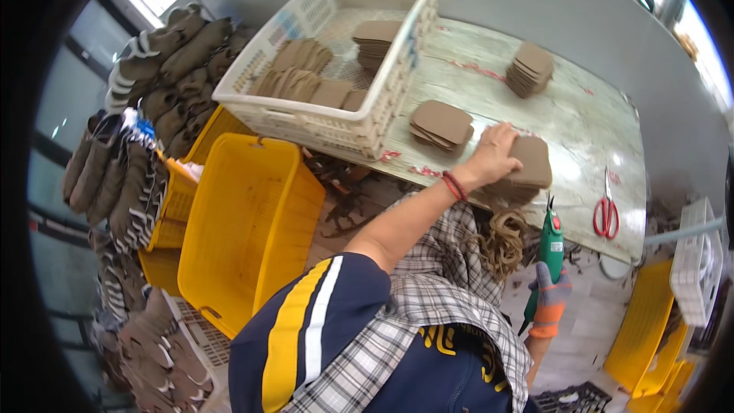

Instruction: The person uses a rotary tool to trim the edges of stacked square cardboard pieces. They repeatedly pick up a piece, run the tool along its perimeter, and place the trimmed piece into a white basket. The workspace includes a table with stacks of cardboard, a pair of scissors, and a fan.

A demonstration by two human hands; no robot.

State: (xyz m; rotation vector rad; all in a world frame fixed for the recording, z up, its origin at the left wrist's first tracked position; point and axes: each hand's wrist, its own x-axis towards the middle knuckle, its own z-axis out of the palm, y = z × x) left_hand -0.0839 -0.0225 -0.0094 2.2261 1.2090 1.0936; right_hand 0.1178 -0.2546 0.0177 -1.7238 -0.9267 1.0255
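My left hand [493, 154], bare with red cords at the wrist, grips the left edge of a stack of brown fabric pieces [534, 159] at the table's front edge. Loose brown strips [506, 241] dangle below this stack. In a grey-and-orange glove, my right hand [550, 302] is wrapped round green electric scissors [551, 241]. Their small dark blades point up toward the stack, apart from it. Another brown stack [441, 124] lies just left of my left hand, and a third brown stack [529, 69] sits farther back.
Red-handled scissors [606, 214] lie on the table [589, 115] at the right. A white crate [382, 118] with brown pieces stands at the back left. Yellow bins [229, 222] and piles of brown bundles [138, 191] are on the left; another yellow bin [642, 329] stands at the right.
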